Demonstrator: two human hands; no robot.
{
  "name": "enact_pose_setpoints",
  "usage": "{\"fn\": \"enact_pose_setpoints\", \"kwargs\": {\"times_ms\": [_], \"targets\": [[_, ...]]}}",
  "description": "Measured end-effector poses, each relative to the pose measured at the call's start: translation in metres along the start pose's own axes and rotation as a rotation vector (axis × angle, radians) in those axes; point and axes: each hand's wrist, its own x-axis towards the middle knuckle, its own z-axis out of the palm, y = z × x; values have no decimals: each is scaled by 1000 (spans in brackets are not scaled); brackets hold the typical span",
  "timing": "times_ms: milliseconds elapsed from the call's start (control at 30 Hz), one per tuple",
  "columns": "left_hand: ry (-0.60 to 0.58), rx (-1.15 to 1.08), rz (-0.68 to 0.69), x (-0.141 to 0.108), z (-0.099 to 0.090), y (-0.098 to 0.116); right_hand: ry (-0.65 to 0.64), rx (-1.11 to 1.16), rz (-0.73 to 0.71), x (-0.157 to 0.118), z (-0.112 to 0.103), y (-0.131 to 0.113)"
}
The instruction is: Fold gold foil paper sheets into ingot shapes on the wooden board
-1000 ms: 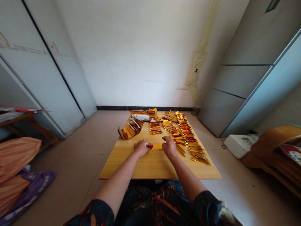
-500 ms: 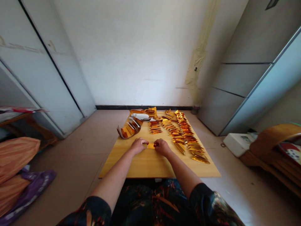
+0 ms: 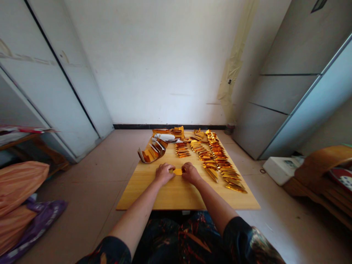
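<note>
A small piece of gold foil paper (image 3: pixel 178 171) lies between my two hands, low over the wooden table (image 3: pixel 176 198). My left hand (image 3: pixel 164 173) pinches its left end with the fingers curled. At the right end my right hand (image 3: pixel 190 172) is closed on it in the same way. Behind my hands, a short row of folded gold paper pieces (image 3: pixel 182 149) sits mid-table. Longer rows of folded gold pieces (image 3: pixel 221 157) run down the right side. Curved sheets of gold paper (image 3: pixel 150 152) stand at the left.
A white roll-like item (image 3: pixel 164 136) and more gold paper (image 3: pixel 177 131) lie at the table's back. A refrigerator (image 3: pixel 277 88) and a white box (image 3: pixel 280 169) stand to the right. Orange and purple bags (image 3: pixel 24 187) are on the left. A wall closes off the far side.
My left hand has turned, its fingers now curled more over the paper's left end. My right hand is nearly where it was, still on the right end. The view has shifted slightly.
</note>
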Motion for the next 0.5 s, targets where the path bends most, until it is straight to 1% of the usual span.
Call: {"fn": "enact_pose_setpoints", "kwargs": {"times_ms": [233, 333, 433, 500], "targets": [[57, -6, 10, -2, 6, -3, 49, 29, 53, 0, 4, 0], [50, -1, 3, -1, 7, -3, 81, 9, 53, 0, 5, 0], [40, 4, 11, -1, 7, -4, 46, -17, 17, 0, 3, -1], [42, 2, 15, -1, 7, -4, 33, -8, 20, 0, 3, -1]]}}
